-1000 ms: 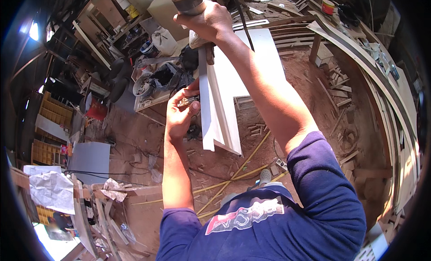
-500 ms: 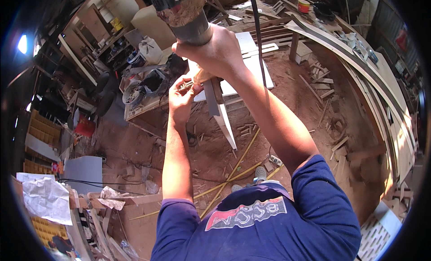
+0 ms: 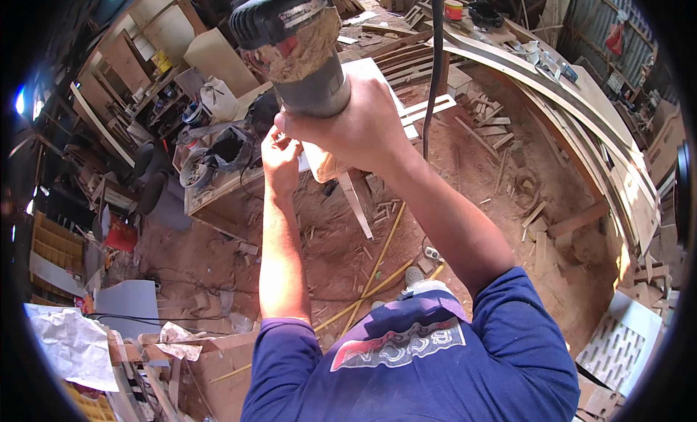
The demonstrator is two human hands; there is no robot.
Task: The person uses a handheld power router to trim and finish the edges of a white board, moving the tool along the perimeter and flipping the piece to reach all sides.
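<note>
My right hand [image 3: 359, 120] is wrapped round the grey lower body of a dust-covered power tool, which looks like a trim router [image 3: 301, 59]. Its black top points up, and its working end is hidden by my hands. Close beside it on the left, my left hand [image 3: 279, 164] has its fingers bent together at the tool's lower end; whatever they pinch is too small to make out. Below my right hand a pale yellowish piece [image 3: 323, 164] shows. A white board [image 3: 370, 70] lies behind, and a narrow pale strip [image 3: 356, 208] slants down beneath.
A dark power cord [image 3: 435, 80] hangs right of the tool. At left, a bench [image 3: 218, 200] carries buckets and bags. Long curved boards [image 3: 566, 110] line the right side. Wood offcuts [image 3: 494, 128] and crossed yellow strips [image 3: 385, 280] lie on the dirt floor.
The router has come lower and looks larger, with my right hand moving down slightly. My left hand has shifted left and turned, hiding its fingertips more. The grey panel below is now mostly covered.
</note>
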